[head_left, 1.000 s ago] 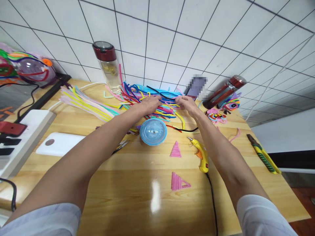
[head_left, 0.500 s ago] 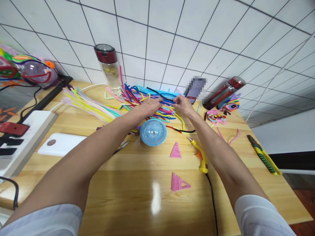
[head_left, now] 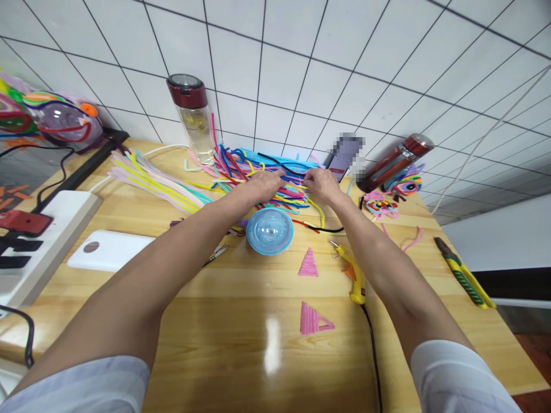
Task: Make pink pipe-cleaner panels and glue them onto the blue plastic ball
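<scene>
A loose heap of many-coloured pipe cleaners [head_left: 235,166] lies at the back of the table. My left hand [head_left: 267,184] rests palm down on the heap, its fingers stretched out over the strands. At the heap's right end, my right hand [head_left: 322,182] has its fingers pinched together on a pipe cleaner; its colour is hidden. Just in front of my left hand stands a clear blue plastic dome [head_left: 270,232]. Two pink triangles made of pipe cleaners, one filled [head_left: 309,263] and one partly open [head_left: 310,319], lie nearer me.
A yellow glue gun [head_left: 355,278] with a black cord lies by my right forearm. Pliers [head_left: 465,275] are at the right edge. A glass bottle [head_left: 196,123], a phone [head_left: 344,155] and a red flask [head_left: 398,160] stand along the tiled wall. Scissors [head_left: 216,253] lie beside my left forearm.
My right hand has turned slightly and its fingers have curled in closer over the heap. My left hand stays on the pipe cleaners. The view has shifted a little.
</scene>
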